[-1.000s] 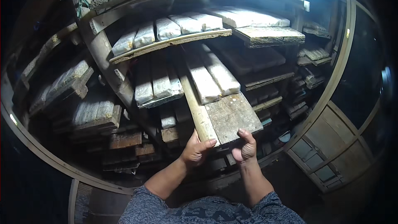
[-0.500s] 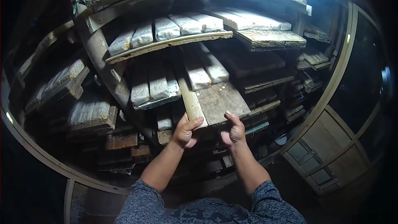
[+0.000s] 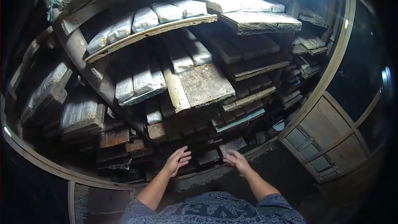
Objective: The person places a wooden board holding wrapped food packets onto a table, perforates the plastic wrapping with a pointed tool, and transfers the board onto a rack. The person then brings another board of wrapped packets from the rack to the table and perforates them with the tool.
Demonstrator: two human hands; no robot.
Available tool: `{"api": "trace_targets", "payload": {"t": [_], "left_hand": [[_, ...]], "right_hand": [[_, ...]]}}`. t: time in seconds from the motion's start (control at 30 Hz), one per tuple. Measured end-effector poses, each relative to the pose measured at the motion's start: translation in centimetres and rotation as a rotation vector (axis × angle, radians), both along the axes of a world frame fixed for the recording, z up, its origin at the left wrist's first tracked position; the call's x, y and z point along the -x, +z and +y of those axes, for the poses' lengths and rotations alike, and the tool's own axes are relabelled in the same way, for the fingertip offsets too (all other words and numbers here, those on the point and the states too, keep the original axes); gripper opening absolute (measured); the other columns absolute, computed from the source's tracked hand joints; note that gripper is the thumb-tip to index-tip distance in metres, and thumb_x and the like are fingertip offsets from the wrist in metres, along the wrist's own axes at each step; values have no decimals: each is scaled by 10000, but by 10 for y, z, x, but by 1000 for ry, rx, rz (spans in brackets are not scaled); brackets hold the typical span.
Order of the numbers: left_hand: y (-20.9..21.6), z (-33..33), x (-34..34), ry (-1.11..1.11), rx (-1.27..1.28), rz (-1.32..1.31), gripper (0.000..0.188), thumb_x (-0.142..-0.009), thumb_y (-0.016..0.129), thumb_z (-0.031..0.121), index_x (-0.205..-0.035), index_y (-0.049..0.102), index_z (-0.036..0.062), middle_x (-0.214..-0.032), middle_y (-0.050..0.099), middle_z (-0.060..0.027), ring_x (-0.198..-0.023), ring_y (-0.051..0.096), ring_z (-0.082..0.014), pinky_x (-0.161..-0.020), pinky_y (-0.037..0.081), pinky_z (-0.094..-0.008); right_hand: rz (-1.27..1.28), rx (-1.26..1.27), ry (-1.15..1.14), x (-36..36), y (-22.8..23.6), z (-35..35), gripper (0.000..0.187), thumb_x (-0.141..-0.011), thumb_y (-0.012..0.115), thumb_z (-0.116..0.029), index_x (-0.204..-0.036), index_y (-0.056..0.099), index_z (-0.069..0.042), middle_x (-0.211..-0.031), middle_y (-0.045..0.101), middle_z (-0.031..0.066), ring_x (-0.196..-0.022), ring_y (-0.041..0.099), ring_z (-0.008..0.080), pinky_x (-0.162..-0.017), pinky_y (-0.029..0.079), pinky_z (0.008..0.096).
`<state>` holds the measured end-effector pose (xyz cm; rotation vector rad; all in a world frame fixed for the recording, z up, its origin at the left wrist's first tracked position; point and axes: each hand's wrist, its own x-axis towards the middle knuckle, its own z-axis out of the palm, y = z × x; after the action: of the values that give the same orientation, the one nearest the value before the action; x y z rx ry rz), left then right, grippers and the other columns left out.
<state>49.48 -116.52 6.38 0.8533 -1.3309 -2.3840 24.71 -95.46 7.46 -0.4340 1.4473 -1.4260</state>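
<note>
A tall wooden rack (image 3: 74,47) is filling most of the view, its tiers bending with the lens. On an upper shelf board (image 3: 153,31) pale wrapped blocks (image 3: 145,18) are lying side by side; more such blocks (image 3: 139,83) are sitting on the tier beneath. At mid-height a flat weathered wooden board (image 3: 206,85) is resting on the rack, its near end jutting toward the viewer, with a narrower pale plank (image 3: 175,89) lying just beside it on the left, touching along the edge. Darker stacked boards (image 3: 253,64) are lying to the right. Below, the left hand (image 3: 177,161) is hovering with fingers spread, gripping nothing, well apart from the board. The right hand (image 3: 236,161) is likewise hanging loosely open and empty, beneath the board's near end.
</note>
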Motion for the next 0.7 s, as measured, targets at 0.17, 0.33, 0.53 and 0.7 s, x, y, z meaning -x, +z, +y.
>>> {"api": "trace_targets", "payload": {"t": [0.17,0.33,0.53,0.7], "left_hand": [[-13,46,-16,33,168,-350,611,-993,510,422,-1477,363,79,-1414,497,-151,-1249,518,-232,-1037,402,-333],[10,102,48,-100,420,-131,548,-978,592,235,-1452,396,44,-1393,507,-189,-1235,521,-195,-1028,423,-326],[51,230,152,-523,613,73,559,-973,602,234,-1462,391,67,-1435,470,-109,-1320,451,-213,-1075,383,-355],[102,376,186,-772,772,188,605,-956,619,273,-1476,378,80,-1435,471,-153,-1311,474,-254,-1089,386,-397]], "right_hand": [[547,-912,232,-11,-220,275,766,-758,723,-501,-1268,576,52,-1294,575,262,-1192,564,397,-988,452,423],[-121,-1153,-228,-68,-340,549,302,-900,616,-290,-1059,659,-37,-1011,650,182,-866,644,298,-704,515,406],[-368,-543,-871,-75,-386,636,170,-923,598,-216,-1014,625,-75,-865,622,106,-687,605,224,-556,483,350],[-260,-497,-643,-1,-215,550,367,-912,636,-184,-1239,532,-57,-879,584,38,-686,564,155,-561,449,281]]}}
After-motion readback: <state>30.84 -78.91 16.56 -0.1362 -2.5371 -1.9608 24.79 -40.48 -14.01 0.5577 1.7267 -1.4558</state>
